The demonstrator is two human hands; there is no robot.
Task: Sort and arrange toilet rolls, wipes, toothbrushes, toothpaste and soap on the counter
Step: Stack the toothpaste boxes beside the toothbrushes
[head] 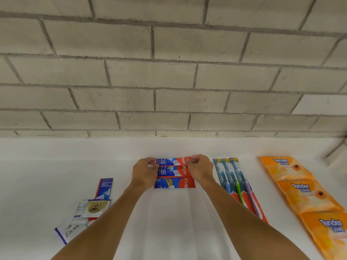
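Hands [145,171] [200,169] on Colgate packs [173,182] (Dove [72,230] left)

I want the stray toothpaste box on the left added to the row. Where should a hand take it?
Pinch the stray toothpaste box across its long edges near the far end, from above: it lies flat, and soap packs cover its near end.

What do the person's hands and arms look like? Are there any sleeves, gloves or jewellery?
The left hand and the right hand are bare, with no gloves and no rings that I can make out. Both forearms are uncovered as well. No sleeve, watch or bracelet shows anywhere down to the bottom edge of the picture.
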